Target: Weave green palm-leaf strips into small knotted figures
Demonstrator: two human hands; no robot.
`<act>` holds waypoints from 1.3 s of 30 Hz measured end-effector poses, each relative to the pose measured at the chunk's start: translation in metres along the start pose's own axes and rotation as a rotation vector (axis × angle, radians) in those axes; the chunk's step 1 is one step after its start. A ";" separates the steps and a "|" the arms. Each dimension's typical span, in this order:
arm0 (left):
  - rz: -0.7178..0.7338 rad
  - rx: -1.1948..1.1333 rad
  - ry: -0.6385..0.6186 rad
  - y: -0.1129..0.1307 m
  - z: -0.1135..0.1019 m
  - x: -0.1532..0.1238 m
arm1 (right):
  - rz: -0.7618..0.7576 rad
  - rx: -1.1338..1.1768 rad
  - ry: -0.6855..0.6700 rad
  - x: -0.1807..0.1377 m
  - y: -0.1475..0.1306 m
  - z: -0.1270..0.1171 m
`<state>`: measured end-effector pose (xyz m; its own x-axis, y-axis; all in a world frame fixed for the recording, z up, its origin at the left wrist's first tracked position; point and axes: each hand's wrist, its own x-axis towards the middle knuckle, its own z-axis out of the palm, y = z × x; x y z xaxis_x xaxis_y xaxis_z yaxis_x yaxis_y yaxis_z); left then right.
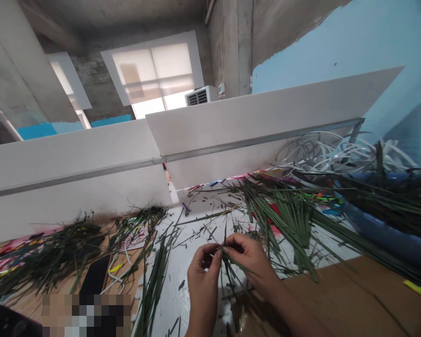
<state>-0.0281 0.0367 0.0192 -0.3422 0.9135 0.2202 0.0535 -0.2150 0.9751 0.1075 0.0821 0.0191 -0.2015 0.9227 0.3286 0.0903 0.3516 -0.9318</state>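
My left hand (205, 274) and my right hand (247, 255) meet above the white tabletop (177, 285), thumbs and forefingers pinched together. Between the fingertips sit several narrow green leaf strips (228, 270), crossing one another; their loose ends stick up beyond the fingers and hang down below. Part of where they cross is hidden by my fingers. Just beyond my right hand lies a pile of long green leaf strips (284, 213). A thinner bundle of green strips (157, 271) rests on the table to the left of my left hand.
A blue basin (372, 229) heaped with leaves stands at the right, before coiled white plastic strips (319, 150). Brown cardboard (340, 299) lies at the lower right. On the left are a dark phone (95, 278), a white cable (128, 255) and leaf scraps (73, 248). White partition boards (249, 121) stand behind.
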 end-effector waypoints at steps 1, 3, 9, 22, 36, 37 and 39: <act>-0.014 -0.011 0.010 0.001 0.000 0.000 | -0.006 0.009 -0.005 0.000 0.001 0.000; -0.008 -0.013 0.006 0.003 -0.001 0.001 | -0.015 0.028 -0.006 0.000 0.002 0.001; 0.049 0.054 -0.043 0.012 0.001 0.002 | 0.065 0.098 0.006 0.002 0.003 0.000; -0.022 -0.020 -0.006 0.008 0.000 -0.001 | 0.056 0.136 -0.052 -0.001 0.004 0.006; -0.030 -0.059 0.071 0.001 -0.002 -0.001 | 0.059 0.058 -0.060 -0.006 -0.010 0.008; -0.034 -0.062 0.081 -0.001 -0.003 0.000 | 0.046 0.055 -0.070 -0.006 -0.011 0.009; -0.026 -0.051 0.092 -0.005 -0.006 0.003 | 0.029 0.059 -0.087 -0.006 -0.011 0.009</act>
<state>-0.0346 0.0382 0.0151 -0.4273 0.8841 0.1891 -0.0033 -0.2106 0.9776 0.0987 0.0711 0.0260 -0.2843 0.9140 0.2894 0.0401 0.3129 -0.9489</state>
